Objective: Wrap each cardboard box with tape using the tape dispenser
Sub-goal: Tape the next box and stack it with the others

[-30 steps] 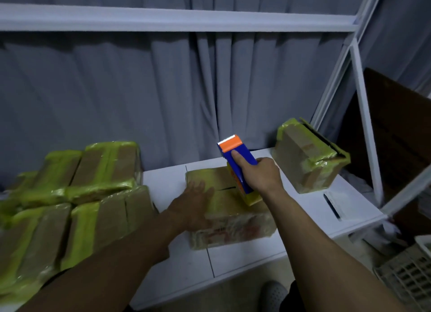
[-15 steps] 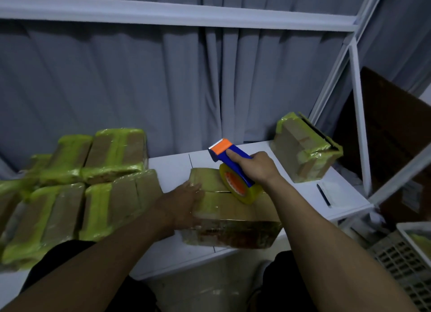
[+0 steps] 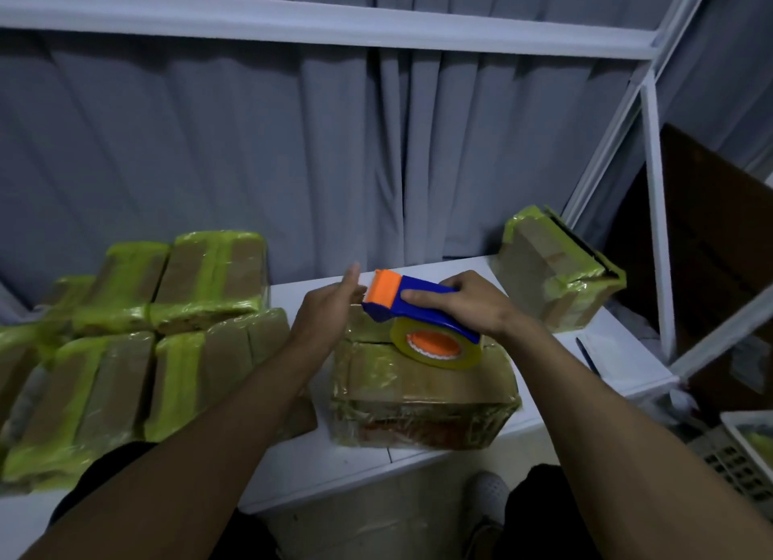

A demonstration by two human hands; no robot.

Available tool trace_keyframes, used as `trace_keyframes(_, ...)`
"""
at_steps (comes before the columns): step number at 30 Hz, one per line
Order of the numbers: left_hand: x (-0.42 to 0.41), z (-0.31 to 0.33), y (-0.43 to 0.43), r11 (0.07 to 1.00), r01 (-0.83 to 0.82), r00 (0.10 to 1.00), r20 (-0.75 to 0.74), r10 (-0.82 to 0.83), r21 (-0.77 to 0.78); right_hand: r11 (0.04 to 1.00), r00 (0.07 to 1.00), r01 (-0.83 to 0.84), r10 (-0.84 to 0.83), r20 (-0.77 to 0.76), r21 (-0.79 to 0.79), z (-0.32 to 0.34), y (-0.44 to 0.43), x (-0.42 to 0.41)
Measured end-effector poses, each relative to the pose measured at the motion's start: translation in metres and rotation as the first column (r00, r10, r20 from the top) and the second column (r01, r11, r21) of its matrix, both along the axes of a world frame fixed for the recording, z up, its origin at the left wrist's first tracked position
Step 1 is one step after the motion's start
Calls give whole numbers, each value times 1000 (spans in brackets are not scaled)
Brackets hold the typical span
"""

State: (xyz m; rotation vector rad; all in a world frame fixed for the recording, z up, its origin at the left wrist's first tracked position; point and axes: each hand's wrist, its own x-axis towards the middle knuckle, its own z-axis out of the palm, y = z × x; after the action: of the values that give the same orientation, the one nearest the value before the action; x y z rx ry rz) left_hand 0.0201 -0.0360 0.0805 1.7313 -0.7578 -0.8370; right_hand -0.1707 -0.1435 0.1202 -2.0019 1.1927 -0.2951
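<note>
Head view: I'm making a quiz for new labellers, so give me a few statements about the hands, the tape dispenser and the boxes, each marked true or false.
1. The right hand grips the tape dispenser above the front box. True.
2. The left hand lies flat on the front box. False: it is in the air, fingers straight, beside the dispenser's orange end.
3. Several wrapped boxes are stacked at the left of the table. True.
4. The tape roll has a blue core. False: the core is orange.
</note>
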Motion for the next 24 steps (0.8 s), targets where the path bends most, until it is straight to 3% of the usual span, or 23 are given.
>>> trace_keyframes(3, 0, 8, -3, 998, 6, 984, -177, -16, -58, 999, 999, -35, 35, 38, 4, 0, 0, 0)
trace_keyframes(6, 5, 3, 1, 994, 29, 989, -138, -44, -107, 996, 994, -82, 80, 70, 29, -2, 0, 0)
trace_keyframes(10, 10, 2, 9, 994, 28, 999, 20, -26, -110, 997, 994, -78, 76, 83, 19, 3, 2, 2)
trace_keyframes(15, 21, -1, 22, 996, 37, 995, 95, -29, -85, 991, 992, -130, 130, -6, -27, 9, 9, 13)
trace_keyframes(24, 74, -22, 48, 985, -168, 986, 7, 168, -41, 989, 982, -44, 17, -190, -143, 17, 3, 17)
